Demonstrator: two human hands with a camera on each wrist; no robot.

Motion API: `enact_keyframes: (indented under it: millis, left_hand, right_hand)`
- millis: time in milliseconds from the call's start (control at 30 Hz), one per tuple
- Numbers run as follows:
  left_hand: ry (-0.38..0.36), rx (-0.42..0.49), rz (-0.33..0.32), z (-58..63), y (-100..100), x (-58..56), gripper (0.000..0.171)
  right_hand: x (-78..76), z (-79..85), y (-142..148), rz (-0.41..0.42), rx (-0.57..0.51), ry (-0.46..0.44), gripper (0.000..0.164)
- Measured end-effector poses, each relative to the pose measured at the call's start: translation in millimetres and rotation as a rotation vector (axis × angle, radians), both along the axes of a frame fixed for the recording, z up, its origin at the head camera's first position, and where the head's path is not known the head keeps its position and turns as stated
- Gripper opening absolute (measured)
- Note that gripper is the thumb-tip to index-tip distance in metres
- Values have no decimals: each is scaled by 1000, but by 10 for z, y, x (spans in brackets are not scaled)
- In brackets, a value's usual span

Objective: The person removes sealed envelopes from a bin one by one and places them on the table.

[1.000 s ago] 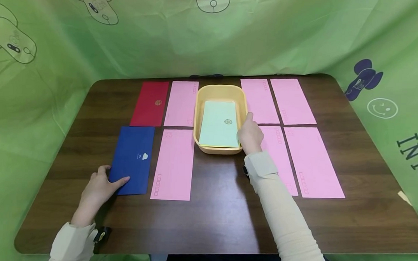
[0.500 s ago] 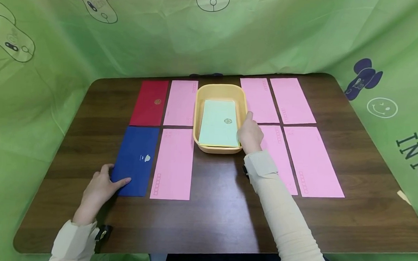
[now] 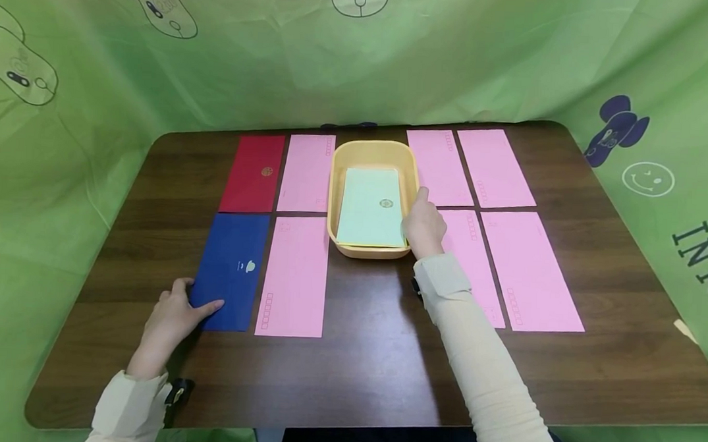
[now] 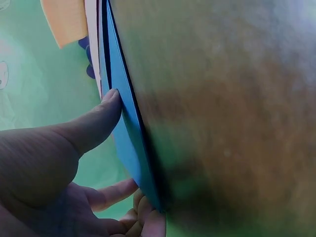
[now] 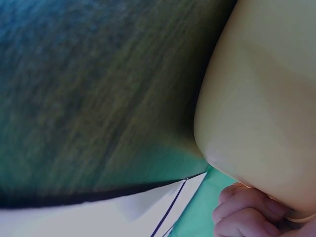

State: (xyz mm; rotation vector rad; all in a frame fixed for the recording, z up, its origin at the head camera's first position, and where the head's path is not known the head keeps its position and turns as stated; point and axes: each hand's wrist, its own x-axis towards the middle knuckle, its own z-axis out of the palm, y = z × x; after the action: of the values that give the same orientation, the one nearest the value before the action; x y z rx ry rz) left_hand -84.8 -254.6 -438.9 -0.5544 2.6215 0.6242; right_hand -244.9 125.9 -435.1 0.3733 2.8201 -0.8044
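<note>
My left hand [image 3: 172,318] holds the lower left corner of a blue envelope [image 3: 231,262] with a small white print. In the left wrist view the thumb lies on the envelope's face near its edge, and the fingers are at its side edge. At the middle of the table, my right hand [image 3: 425,227] grips the right wall of a pale yellow plastic bin [image 3: 372,253]; the right wrist view shows curled fingers [image 5: 247,212] against the bin's wall [image 5: 261,108]. Inside the bin lies a mint green envelope [image 3: 371,212] with a yellow edge under it.
A red envelope [image 3: 252,174] lies behind the blue one. Pink envelopes stand in rows, including one [image 3: 292,277] left of the bin and one [image 3: 532,271] at right. The brown table [image 3: 347,379] has a green curtain [image 3: 360,69] behind.
The blue envelope's far end has swung right, so it now lies in line beside the pink one. Over the last half second almost nothing moves; the right hand stays on the bin.
</note>
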Motion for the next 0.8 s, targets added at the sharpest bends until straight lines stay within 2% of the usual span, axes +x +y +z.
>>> enact_keyframes:
  millis: [800]
  left_hand:
    - [-4, 2, -17, 4, 7, 1, 89]
  right_hand:
    - [1, 10, -1, 2, -1, -1, 45]
